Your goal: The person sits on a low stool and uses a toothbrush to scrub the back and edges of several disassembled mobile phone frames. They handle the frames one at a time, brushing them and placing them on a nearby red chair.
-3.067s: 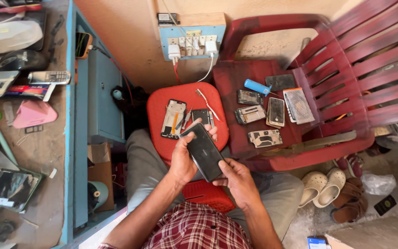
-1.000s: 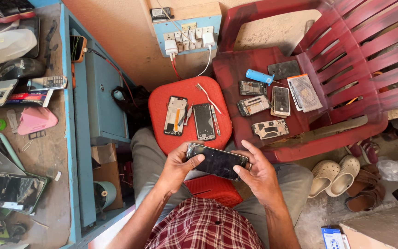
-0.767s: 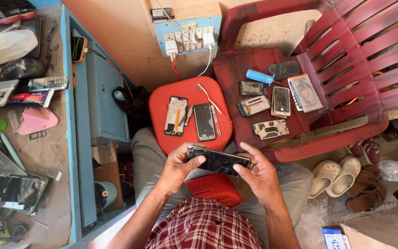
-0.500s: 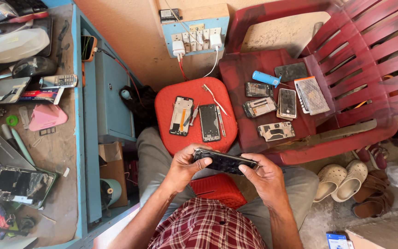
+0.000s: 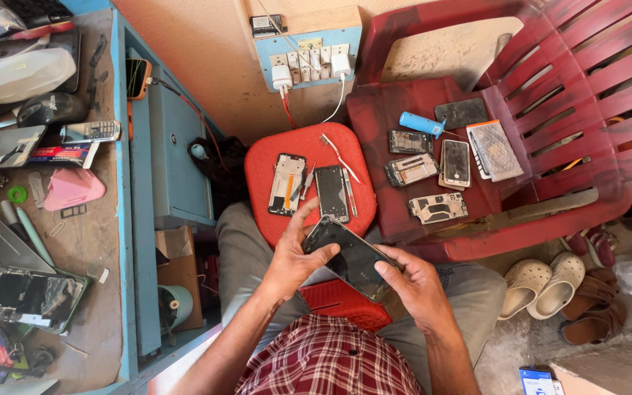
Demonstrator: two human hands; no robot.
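Centre frame, I see both hands, left hand (image 5: 292,257) and right hand (image 5: 412,281), closed on the dark phone (image 5: 351,257); opened phones (stool, upper centre) (image 5: 328,192) lie untouched, so work looks early.

A single head-worn view looks steeply down from close above the person's lap. The hands sit near centre, the red stool (image 5: 309,179) just beyond at twelve o'clock, the worktop (image 5: 89,241) at nine, the red chair (image 5: 521,132) at two.

phone (image 5: 351,257): black | stool (image 5: 257,157): red | chair (image 5: 550,58): dark red | shirt (image 5: 330,362): red plaid
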